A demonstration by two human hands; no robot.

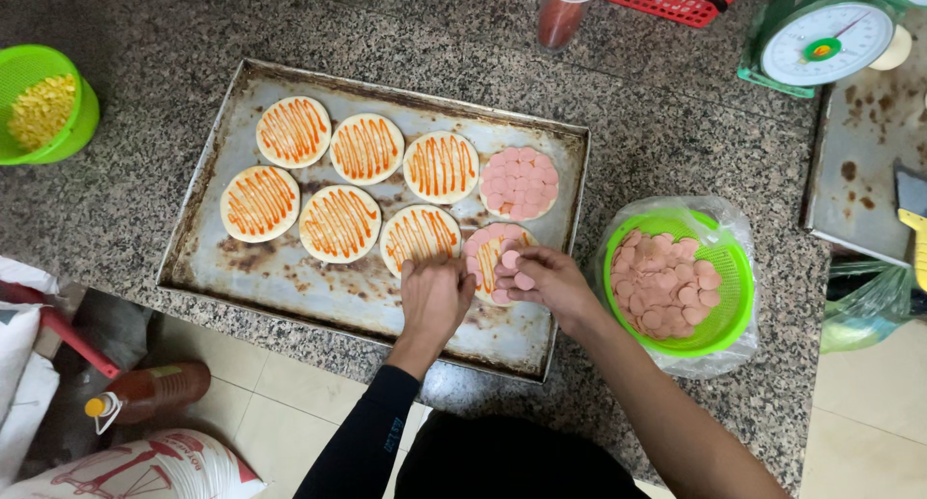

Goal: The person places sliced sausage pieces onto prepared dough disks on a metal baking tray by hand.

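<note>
The step in hand is to lay round pink sausage slices on a small sauced dough round, the one at the near right of the baking tray. To do it well, I think each slice should overlap its neighbour only a little, going row by row from one side, so that no orange sauce shows between them. The finished round just behind it is a good model: there the slices cover the dough fully up to the rim.

The right hand is half closed and holds a few slices between the thumb and fingertips, just over the round. The left hand is curled with the fingers bent down on the tray beside the same round; I cannot tell if it holds anything.

The dough round being covered is pale, with zigzag lines of orange sauce, and pink slices already lie on its right part. Six other sauced rounds without sausage lie in two rows toward the left side of the tray.

The tray is old, stained metal and stands in the middle of the speckled stone bench. The supply of slices is in a green basket lined with plastic, near the front edge on the right of the tray. A second green basket with yellow corn stands at the left edge.
</note>
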